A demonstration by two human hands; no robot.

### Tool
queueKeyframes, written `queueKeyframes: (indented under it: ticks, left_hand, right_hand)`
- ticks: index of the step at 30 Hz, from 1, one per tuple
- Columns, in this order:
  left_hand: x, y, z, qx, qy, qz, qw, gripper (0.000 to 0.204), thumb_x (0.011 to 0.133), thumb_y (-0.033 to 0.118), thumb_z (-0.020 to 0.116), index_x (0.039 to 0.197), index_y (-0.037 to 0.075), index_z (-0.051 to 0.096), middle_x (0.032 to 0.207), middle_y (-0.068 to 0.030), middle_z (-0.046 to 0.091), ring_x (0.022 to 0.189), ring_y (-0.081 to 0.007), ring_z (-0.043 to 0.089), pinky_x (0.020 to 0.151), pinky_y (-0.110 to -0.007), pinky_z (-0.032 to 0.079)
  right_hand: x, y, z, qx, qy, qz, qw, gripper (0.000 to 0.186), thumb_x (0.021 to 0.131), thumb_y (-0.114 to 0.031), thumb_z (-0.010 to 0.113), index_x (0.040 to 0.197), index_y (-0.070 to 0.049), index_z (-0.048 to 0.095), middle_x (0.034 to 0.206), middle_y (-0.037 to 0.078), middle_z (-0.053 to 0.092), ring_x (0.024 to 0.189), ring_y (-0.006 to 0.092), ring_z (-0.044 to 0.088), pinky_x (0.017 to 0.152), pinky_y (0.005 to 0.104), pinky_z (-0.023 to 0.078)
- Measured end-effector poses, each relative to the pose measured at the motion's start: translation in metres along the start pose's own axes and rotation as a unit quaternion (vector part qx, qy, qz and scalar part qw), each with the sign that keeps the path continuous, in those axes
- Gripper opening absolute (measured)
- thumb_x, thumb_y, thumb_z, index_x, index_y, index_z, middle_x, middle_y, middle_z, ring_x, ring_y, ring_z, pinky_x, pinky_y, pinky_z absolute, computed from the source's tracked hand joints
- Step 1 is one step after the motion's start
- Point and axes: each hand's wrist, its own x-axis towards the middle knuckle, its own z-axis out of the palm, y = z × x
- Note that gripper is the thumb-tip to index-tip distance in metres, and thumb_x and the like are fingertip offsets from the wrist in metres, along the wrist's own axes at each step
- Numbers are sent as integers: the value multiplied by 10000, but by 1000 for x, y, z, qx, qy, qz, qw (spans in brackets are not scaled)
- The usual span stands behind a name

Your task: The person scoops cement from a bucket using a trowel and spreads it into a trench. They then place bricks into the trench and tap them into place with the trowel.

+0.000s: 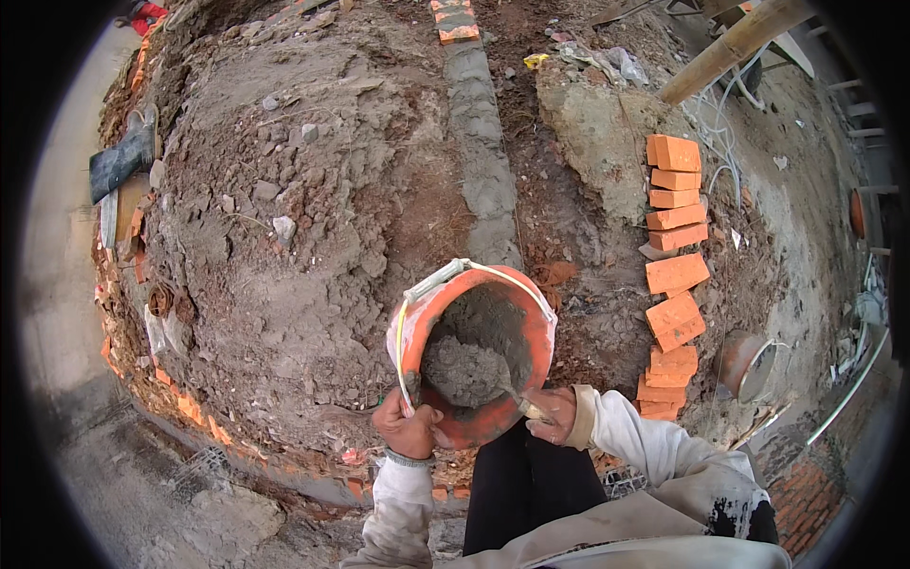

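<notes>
An orange bucket [540,332] with a wire handle is tilted in front of my body, its mouth toward me. Wet grey mortar [462,372] lies inside. My left hand [408,425] is closed on the bucket's rim at the lower left. In my right hand [557,415], at the lower right of the rim, is the handle of a trowel [533,410]. Its blade reaches into the bucket and is largely hidden by the mortar. Beyond the bucket, a straight strip of mortar [479,142] runs away from me to a few orange bricks [457,21] at its far end.
A row of loose orange bricks [677,270] lies to the right, with another bucket [749,368] beside it. A bamboo pole [730,52] slants in at the upper right. Rough soil [313,209] with stones covers the left, and a dark rubber boot [131,152] lies at its edge.
</notes>
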Motion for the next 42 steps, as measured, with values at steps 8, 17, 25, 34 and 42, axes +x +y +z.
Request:
queueKeyframes:
  ticks: [8, 17, 25, 34, 42]
  left_hand:
    - [5, -30, 30, -46, 88, -102, 990, 200, 605, -105, 503, 761, 5, 565, 605, -4, 529, 512, -81, 485, 499, -239, 450]
    - [-51, -63, -30, -67, 221, -138, 963, 465, 573, -119, 465, 1007, 0, 582, 795, -24, 602, 580, -137, 560, 523, -238, 482]
    - [-65, -89, -51, -36, 203, -179, 962, 466, 570, -77, 458, 1019, -10, 566, 841, -33, 608, 690, -144, 588, 608, -249, 511]
    - [-86, -138, -47, -84, 252, -221, 938, 369, 575, -84, 449, 920, 16, 536, 696, -68, 593, 480, -178, 555, 427, -270, 485]
    - [-67, -156, -21, -112, 195, -277, 934, 373, 558, -71, 443, 906, 41, 517, 709, -127, 612, 450, -236, 581, 350, -314, 493]
  right_hand:
    - [-46, 34, -41, -9, 35, 46, 998, 507, 796, -205, 624, 1243, -8, 488, 997, 213, 642, 867, 403, 638, 761, 442, 520]
    - [-18, 101, 3, -8, 146, 125, 981, 561, 796, -213, 614, 1269, 54, 471, 1036, 238, 628, 932, 413, 624, 810, 426, 509]
    - [178, 263, 104, -168, 248, 338, 892, 415, 852, -258, 574, 1177, -5, 522, 1069, 229, 623, 954, 426, 628, 800, 485, 521]
    - [142, 331, 119, 65, 264, 180, 945, 395, 888, -273, 504, 1204, -37, 488, 980, 151, 588, 960, 294, 576, 817, 377, 462]
    - [273, 464, 115, 173, 314, 502, 787, 377, 942, -428, 472, 1170, -128, 466, 861, 111, 570, 738, 266, 565, 693, 415, 466]
